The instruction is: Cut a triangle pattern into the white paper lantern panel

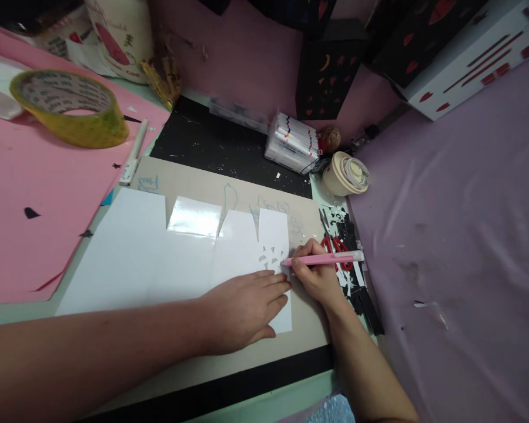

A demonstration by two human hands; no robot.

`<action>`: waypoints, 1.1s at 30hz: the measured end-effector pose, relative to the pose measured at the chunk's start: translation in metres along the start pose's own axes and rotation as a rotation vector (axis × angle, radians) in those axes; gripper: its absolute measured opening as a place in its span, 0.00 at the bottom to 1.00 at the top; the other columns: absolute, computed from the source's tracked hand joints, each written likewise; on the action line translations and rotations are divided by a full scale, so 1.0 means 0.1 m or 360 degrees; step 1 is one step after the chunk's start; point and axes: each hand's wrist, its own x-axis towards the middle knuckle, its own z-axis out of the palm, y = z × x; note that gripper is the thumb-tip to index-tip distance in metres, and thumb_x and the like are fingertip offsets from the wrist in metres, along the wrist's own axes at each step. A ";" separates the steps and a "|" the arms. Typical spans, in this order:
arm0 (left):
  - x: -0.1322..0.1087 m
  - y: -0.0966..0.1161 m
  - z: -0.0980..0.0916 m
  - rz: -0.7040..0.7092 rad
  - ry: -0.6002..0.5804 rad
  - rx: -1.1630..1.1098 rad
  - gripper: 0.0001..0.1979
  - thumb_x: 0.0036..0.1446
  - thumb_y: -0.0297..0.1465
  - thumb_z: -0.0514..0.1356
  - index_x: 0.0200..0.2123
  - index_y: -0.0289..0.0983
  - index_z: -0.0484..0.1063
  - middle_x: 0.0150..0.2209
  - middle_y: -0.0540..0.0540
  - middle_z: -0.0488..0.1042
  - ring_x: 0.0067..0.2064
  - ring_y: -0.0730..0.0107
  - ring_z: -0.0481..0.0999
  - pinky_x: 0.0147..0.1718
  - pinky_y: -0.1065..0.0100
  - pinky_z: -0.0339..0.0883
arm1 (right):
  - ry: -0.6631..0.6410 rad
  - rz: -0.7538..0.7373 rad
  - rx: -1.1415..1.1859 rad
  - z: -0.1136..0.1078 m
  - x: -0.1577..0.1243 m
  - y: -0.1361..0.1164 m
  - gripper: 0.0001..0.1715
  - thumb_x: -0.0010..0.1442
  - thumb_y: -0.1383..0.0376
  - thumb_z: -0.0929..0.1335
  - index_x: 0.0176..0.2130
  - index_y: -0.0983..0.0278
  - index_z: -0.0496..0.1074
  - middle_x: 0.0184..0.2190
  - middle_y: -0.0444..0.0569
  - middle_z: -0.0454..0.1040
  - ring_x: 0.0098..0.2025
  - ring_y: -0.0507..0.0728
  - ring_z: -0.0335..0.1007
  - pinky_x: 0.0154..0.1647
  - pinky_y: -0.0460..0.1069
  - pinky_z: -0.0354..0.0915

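A white sheet of paper (180,276) with tabbed, notched upper edges lies on a beige board (308,335). Small cut-out shapes (271,257) show near its right end. My left hand (247,308) lies flat on the paper just below these holes, fingers stretched out to the right. In my right hand (315,276) is a slim pink craft knife (324,259), gripped like a pen. Its tip touches the paper at the right side of the cut-outs, close to the sheet's right edge. A shiny film-like patch (196,217) covers one upper tab.
Red-handled scissors (337,252) lie among black and white scraps at right. A yellow tape roll (70,108) and a white pen-like tool (133,154) rest on pink sheets at left. Behind stand a marker case (293,144) and a cream container (346,174). A purple-covered wall (458,235) borders the right.
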 end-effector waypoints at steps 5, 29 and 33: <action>0.00 0.00 -0.02 -0.0006 -0.0024 -0.0010 0.26 0.65 0.43 0.55 0.58 0.31 0.67 0.63 0.37 0.66 0.65 0.56 0.63 0.64 0.59 0.54 | 0.0013 0.0012 -0.0006 0.01 0.00 -0.01 0.11 0.58 0.69 0.67 0.29 0.59 0.60 0.24 0.40 0.65 0.26 0.52 0.61 0.29 0.50 0.59; 0.01 0.01 -0.05 0.0001 -0.0020 -0.0036 0.26 0.65 0.42 0.54 0.58 0.29 0.68 0.63 0.35 0.67 0.65 0.54 0.63 0.64 0.58 0.54 | 0.0043 -0.0035 0.0009 0.01 0.01 -0.01 0.12 0.58 0.70 0.66 0.29 0.59 0.57 0.23 0.39 0.65 0.26 0.52 0.61 0.28 0.49 0.58; 0.00 0.01 -0.04 -0.0001 0.0002 -0.0051 0.26 0.65 0.42 0.54 0.58 0.30 0.68 0.62 0.35 0.67 0.65 0.55 0.63 0.64 0.58 0.53 | 0.0027 -0.0029 0.0009 0.02 0.01 -0.03 0.12 0.58 0.70 0.67 0.29 0.59 0.58 0.23 0.39 0.66 0.26 0.52 0.62 0.28 0.49 0.58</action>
